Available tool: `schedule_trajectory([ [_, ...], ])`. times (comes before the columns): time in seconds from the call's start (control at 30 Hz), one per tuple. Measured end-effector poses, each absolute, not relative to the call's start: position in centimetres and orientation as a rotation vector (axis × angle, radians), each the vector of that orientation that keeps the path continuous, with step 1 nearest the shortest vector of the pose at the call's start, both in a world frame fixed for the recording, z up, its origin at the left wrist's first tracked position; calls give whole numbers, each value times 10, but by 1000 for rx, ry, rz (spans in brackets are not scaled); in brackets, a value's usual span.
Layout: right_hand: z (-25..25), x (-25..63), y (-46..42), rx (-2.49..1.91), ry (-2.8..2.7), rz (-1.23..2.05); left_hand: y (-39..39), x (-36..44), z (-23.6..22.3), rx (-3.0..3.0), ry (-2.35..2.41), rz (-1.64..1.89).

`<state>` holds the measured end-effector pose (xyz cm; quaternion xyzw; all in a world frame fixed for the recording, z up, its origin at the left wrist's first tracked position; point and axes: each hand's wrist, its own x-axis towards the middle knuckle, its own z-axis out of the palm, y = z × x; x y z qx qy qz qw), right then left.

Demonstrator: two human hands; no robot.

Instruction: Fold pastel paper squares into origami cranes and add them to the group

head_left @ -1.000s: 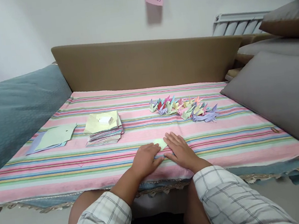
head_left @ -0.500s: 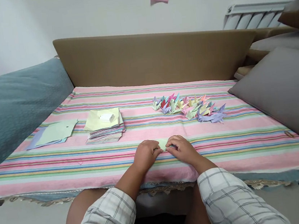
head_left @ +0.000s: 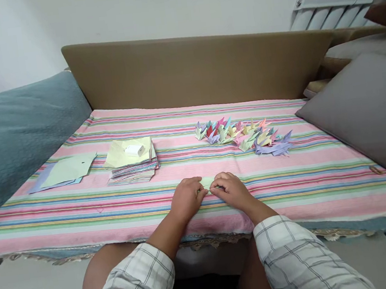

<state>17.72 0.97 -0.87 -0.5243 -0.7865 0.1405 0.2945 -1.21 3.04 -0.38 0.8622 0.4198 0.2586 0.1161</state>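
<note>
Pale green paper (head_left: 207, 183), small and partly folded, pinched between the curled fingertips of both hands on the striped cloth (head_left: 324, 180). Left hand (head_left: 186, 198) knuckles-up, fingers bent onto the paper's left edge; right hand (head_left: 230, 190) likewise bent onto its right edge, the two sets of fingertips almost touching. Most of the paper hidden beneath the fingers, only a strip showing between and just beyond them.

Beyond the left hand and off to its left, a stack of coloured paper squares (head_left: 131, 164), topped by a yellow sheet with a small white block (head_left: 134, 150) resting on it. Farther left of that, a few loose sheets (head_left: 64, 171), green over lilac, lying flat. Beyond the right hand, a scattered row of folded paper cranes (head_left: 244, 134) in pink, green, yellow and purple, well apart from the fingers. To the right, a grey cushion (head_left: 365, 114); to the left, a teal cushion (head_left: 9, 139); straight ahead, a tan backrest (head_left: 191, 69). No boxes, trays or other containers visible; stack and cranes directly on the cloth.
</note>
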Motion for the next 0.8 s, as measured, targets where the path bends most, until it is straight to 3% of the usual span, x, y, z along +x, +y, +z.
schedule_trajectory([
  [0.8,-8,172,14,-1552,-2077,401,25,-5,-1,2530,1392,806],
])
